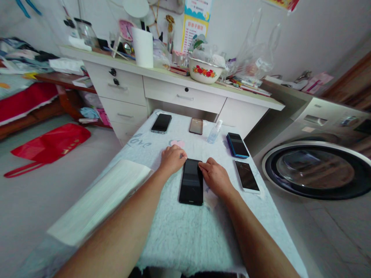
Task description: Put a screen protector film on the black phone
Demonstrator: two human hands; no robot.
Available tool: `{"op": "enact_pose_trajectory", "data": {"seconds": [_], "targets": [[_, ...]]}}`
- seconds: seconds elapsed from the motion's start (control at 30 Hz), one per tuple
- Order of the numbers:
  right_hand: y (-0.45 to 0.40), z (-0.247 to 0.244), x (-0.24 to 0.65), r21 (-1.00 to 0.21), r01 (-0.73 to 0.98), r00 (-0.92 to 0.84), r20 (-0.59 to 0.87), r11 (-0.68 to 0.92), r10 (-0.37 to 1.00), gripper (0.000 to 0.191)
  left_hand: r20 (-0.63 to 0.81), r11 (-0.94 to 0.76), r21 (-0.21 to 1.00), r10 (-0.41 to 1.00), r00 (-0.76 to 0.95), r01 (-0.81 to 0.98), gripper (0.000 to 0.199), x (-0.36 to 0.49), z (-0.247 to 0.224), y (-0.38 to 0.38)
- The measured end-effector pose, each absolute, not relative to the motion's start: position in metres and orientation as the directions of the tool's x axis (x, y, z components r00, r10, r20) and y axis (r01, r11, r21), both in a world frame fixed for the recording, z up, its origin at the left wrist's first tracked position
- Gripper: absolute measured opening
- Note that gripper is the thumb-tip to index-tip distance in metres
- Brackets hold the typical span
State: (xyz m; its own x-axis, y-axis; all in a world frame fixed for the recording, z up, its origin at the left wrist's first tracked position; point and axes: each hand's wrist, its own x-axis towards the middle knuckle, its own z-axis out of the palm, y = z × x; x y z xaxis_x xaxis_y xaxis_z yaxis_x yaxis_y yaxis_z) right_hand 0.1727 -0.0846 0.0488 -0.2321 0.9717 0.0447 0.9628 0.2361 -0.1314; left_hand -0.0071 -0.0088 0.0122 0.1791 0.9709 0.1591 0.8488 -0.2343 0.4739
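Dark phone: it (191,183) lay flat, screen up, between my hands, its far end level with my fingertips and its near end toward me.
Left hand: my left hand (173,159) was curled nearly closed at the far left corner; whether the fingertips pinched the phone, something thin, or nothing, I couldn't tell.
Right hand: my right hand (215,175) was half curled, fingertips at the upper right edge; I couldn't tell whether they gripped or only touched.
Slip risk: uneven pressure from my two hands could have skewed the phone on the soft cloth (179,239).
White phone: this one (247,176) lay just right of my right hand, near the table's side; an outward elbow could have nudged it toward the edge.
Blue-edged phone: it (237,145) sat beyond the white one, to the right of my right hand, likewise near the side.
Spray bottle: the clear bottle (214,132) stood beyond my right hand; a careless forward reach could have tipped it.
Phone case: the brownish case (196,126) lay ahead, between my hands' lines.
Other black phone: it (161,123) lay beyond my left hand.
White packet: the long packet (101,200) lay alongside my left forearm; drawing that arm back might have dragged it.
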Motion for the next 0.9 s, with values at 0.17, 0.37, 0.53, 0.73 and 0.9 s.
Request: {"op": "enact_pose_trajectory", "data": {"seconds": [0.17, 0.37, 0.53, 0.73, 0.9], "targets": [[-0.089, 0.052, 0.167, -0.141, 0.949, -0.283, 0.011, 0.281, 0.959, 0.033, 0.163, -0.232, 0.468, 0.971, 0.174, 0.853, 0.017, -0.007, 0.011, -0.009], [-0.091, 0.053, 0.165, -0.16, 0.92, -0.358, 0.026, 0.357, 0.934, 0.033, 0.168, -0.24, 0.473, 0.969, 0.18, 0.848, 0.016, -0.007, 0.011, -0.009], [-0.087, 0.053, 0.164, -0.161, 0.938, -0.306, 0.019, 0.305, 0.952, 0.034, 0.171, -0.242, 0.466, 0.968, 0.182, 0.851, 0.017, -0.007, 0.011, -0.009], [-0.081, 0.047, 0.168, -0.118, 0.968, -0.213, 0.064, 0.22, 0.975, 0.038, 0.18, -0.247, 0.472, 0.967, 0.181, 0.847, 0.017, -0.007, 0.009, -0.008], [-0.078, 0.046, 0.166, -0.077, 0.977, -0.194, 0.067, 0.199, 0.979, 0.038, 0.165, -0.241, 0.473, 0.969, 0.183, 0.848, 0.017, -0.007, 0.01, -0.008]]}}
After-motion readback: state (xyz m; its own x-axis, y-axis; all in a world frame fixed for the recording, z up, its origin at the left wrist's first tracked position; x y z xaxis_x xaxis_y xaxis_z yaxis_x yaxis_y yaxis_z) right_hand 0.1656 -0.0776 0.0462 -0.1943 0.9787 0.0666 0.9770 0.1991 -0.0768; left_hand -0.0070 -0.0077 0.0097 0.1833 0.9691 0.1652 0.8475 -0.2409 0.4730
